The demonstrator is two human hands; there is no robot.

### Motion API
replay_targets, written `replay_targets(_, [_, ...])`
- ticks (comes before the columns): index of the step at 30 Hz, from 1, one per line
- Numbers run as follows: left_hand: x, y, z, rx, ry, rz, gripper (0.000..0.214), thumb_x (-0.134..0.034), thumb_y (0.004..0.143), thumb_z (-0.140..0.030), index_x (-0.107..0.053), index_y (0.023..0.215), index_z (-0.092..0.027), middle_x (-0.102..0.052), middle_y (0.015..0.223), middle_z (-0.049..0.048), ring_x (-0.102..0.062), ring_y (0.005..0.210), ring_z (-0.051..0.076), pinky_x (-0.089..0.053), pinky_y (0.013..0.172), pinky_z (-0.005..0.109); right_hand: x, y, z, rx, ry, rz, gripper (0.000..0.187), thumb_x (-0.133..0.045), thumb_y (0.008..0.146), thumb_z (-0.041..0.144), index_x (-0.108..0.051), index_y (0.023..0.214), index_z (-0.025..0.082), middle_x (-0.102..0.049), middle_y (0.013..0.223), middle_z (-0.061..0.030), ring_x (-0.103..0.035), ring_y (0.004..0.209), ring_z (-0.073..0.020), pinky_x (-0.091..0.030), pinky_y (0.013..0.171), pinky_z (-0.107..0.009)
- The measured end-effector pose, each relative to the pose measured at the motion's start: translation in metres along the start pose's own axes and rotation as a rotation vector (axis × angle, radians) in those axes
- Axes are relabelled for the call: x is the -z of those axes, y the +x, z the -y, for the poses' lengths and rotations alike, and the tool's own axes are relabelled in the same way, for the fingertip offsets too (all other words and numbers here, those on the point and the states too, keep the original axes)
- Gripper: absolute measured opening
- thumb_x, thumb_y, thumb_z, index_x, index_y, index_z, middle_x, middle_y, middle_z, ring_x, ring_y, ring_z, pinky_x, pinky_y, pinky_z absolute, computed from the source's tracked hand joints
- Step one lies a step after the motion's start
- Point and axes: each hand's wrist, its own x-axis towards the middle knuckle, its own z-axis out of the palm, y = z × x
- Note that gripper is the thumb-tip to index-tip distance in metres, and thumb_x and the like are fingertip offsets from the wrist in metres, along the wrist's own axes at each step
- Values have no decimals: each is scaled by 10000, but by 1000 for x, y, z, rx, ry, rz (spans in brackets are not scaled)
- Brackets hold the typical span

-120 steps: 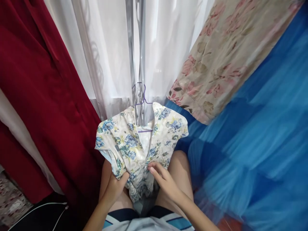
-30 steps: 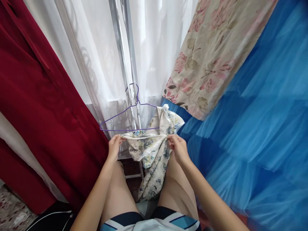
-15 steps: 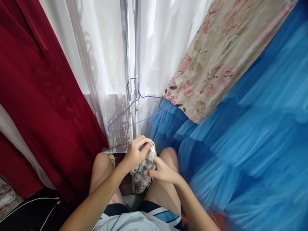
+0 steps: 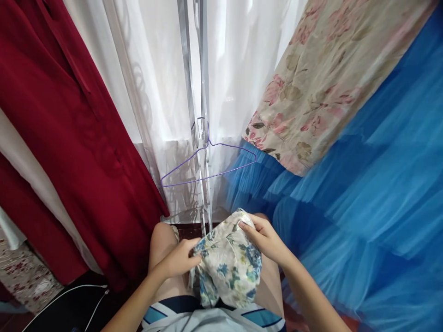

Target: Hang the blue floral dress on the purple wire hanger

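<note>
While the purple hanger point(image 4: 211, 166) is hanging bare on the metal rail point(image 4: 199, 115), the floral garment point(image 4: 228, 265) is being gripped over the lap, pinched by left hand point(image 4: 180, 260) and right hand point(image 4: 265, 237).

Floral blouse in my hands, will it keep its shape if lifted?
Probably not: the floral blouse sags in folds between left hand and right hand, so likely floppy. Its thin fabric probably weighs little.
</note>
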Motion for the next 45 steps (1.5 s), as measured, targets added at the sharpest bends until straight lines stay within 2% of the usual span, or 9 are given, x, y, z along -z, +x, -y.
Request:
replay_targets(5, [34, -7, -5, -42, 67, -240, 122, -602, 750, -201, -685, 827, -155, -635, 845, 51, -558, 848, 200, -457, 793, 302, -15, -1, 6, -7, 174, -39, 268, -647, 893, 423, -701, 1006, 187, -702, 809, -32, -629, 698, -185, -490, 651, -271])
replay_targets(10, [41, -25, -13, -6, -284, 158, 305, -695, 705, -369, -670, 894, -132, -592, 780, 42, -511, 714, 162, -397, 634, 254, -7, 0, 14, -105, 391, -226, 264, -714, 837, 411, -706, 973, 186, -738, 831, -56, -659, 646, -173, -504, 575, -239])
replay_targets(12, [42, -27, -14, -20, -239, 204, 338, -685, 746, -448, -648, 844, -126, -556, 739, 31, -487, 688, 150, -368, 611, 248, 1, -4, 19, -140, 427, -238, 266, -735, 812, 404, -713, 963, 187, -744, 798, -63, -676, 622, -187, -525, 571, -255])
replay_targets(17, [69, -19, -2, -95, 394, 2, 428, -511, 929, -447, -588, 637, -144, -489, 631, 8, -461, 637, 135, -392, 660, 268, 31, -15, 32, -132, 437, -212, 343, -832, 671, 326, -728, 974, 201, -761, 795, -76, -715, 627, -248, -565, 566, -309])
replay_targets(21, [127, -11, -1, -164, 725, -255, 323, -483, 949, -400, -727, 857, -207, -660, 933, 65, -571, 965, 226, -396, 977, 383, 53, -5, 28, -117, 309, -176, 461, -869, 596, 256, -722, 1030, 197, -768, 809, -80, -724, 646, -274, -577, 568, -329])
replay_targets(24, [175, 2, -14, -179, 630, -471, 272, -559, 900, -390, -757, 1012, -239, -661, 1185, 92, -555, 1159, 276, -340, 1091, 429, 54, 13, 21, -85, 254, -164, 535, -872, 604, 225, -692, 1107, 211, -771, 898, -74, -730, 723, -260, -584, 654, -328])
replay_targets(28, [215, 29, -39, -180, 152, -601, 271, -762, 749, -360, -773, 961, -191, -693, 1176, 107, -550, 1227, 284, -367, 1081, 314, 41, 35, 16, -10, 236, -186, 549, -871, 618, 261, -662, 1123, 214, -759, 968, -80, -717, 779, -270, -572, 694, -363])
replay_targets(35, [216, 56, -45, -142, -158, -562, 371, -762, 733, -437, -757, 912, -113, -738, 876, 92, -636, 856, 227, -478, 809, 290, 44, 55, 6, 61, 200, -237, 417, -866, 623, 283, -630, 959, 211, -712, 806, -15, -656, 674, -196, -524, 636, -300])
replay_targets(45, [190, 63, -59, -151, -403, -528, 184, -751, 696, -284, -744, 737, -105, -697, 689, 55, -602, 623, 153, -449, 604, 237, 68, 94, 8, 254, -75, -438, 677, -740, 718, 305, -480, 1339, 228, -698, 899, -41, -644, 740, -217, -523, 691, -331])
